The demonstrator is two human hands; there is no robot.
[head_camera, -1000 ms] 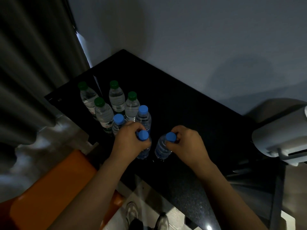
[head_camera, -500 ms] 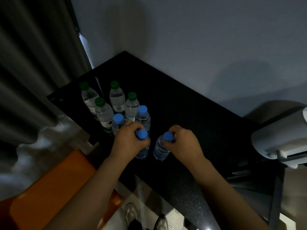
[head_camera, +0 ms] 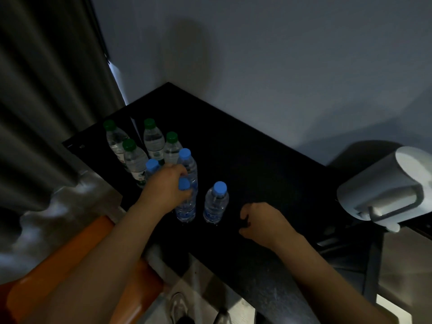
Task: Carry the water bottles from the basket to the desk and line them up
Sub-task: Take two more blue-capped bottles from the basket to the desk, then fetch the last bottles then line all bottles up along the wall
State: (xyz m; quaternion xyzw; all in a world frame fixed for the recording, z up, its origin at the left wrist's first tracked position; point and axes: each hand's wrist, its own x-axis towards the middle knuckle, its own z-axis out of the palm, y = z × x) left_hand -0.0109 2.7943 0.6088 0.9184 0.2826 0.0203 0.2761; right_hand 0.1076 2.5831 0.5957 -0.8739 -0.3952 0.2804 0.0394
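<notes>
Near the front edge of the desk (head_camera: 257,160), towards its left end, the left hand (head_camera: 164,189) is curled round the neck of an upright blue-capped bottle (head_camera: 186,208), gripping just under the cap. Right beside it stands a second blue-capped bottle (head_camera: 216,204), upright and free. The right hand (head_camera: 260,220) sits apart from that one, fingers loosely curled, holding nothing. Behind them, two more blue-capped bottles (head_camera: 188,164) and four green-capped bottles (head_camera: 154,141) cluster at the left end, and a white appliance (head_camera: 385,185) sits at the right end.
</notes>
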